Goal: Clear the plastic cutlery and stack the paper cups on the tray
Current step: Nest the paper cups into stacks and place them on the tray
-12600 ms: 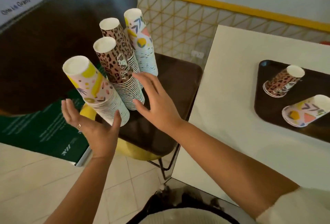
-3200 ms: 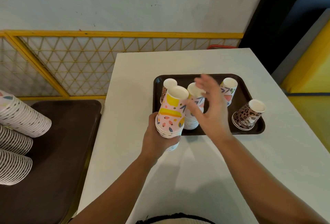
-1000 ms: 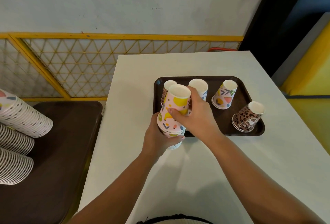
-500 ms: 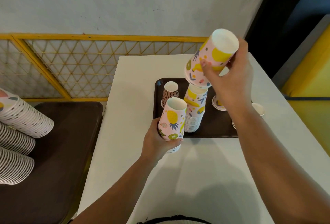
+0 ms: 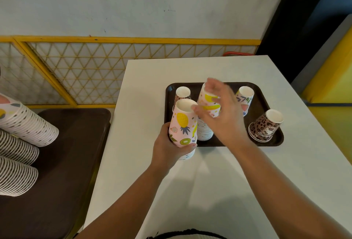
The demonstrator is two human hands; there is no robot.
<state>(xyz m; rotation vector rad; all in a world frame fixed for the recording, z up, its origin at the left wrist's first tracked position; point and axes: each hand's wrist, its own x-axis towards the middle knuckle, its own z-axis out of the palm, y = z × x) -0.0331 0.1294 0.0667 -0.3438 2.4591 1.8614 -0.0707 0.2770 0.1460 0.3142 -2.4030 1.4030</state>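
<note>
My left hand (image 5: 167,149) grips a short stack of upside-down pink fruit-print cups (image 5: 182,124) at the near left corner of the dark tray (image 5: 274,143). A taller stack of pale patterned cups (image 5: 204,132) stands on the tray, topped by a pink and yellow cup. My right hand (image 5: 222,116) hovers blurred in front of that stack with fingers spread, its thumb near the rim of the held cups. Single upturned cups also stand on the tray: a leopard one (image 5: 182,94) at the back left, a colourful one (image 5: 245,95) and another leopard one (image 5: 266,126). No plastic cutlery is in view.
The tray lies on a white table (image 5: 190,191). Left of the table, a brown chair seat (image 5: 66,162) carries long stacks of cups (image 5: 24,126) lying on their sides. A yellow lattice fence (image 5: 85,71) runs behind, in front of a grey wall.
My right hand took the top cup off the held stack, lifted it, and set it on the tray stack. It now has its fingers spread. My left hand stayed put.
</note>
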